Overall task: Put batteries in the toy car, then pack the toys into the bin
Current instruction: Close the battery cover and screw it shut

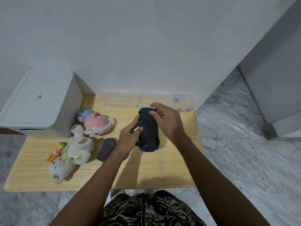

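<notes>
Working still on the battery step: both hands, left hand and right hand, grip the upturned toy car above the bench middle, fingers curled on its underside, while plush toys lie unpacked near the left edge.

Your arms are bare from upper forearm down, no sleeves in view. No watch, rings or bands on your left hand or right hand. You're wearing black shorts with a pale grey-beige leaf print, seen at bottom centre.
</notes>
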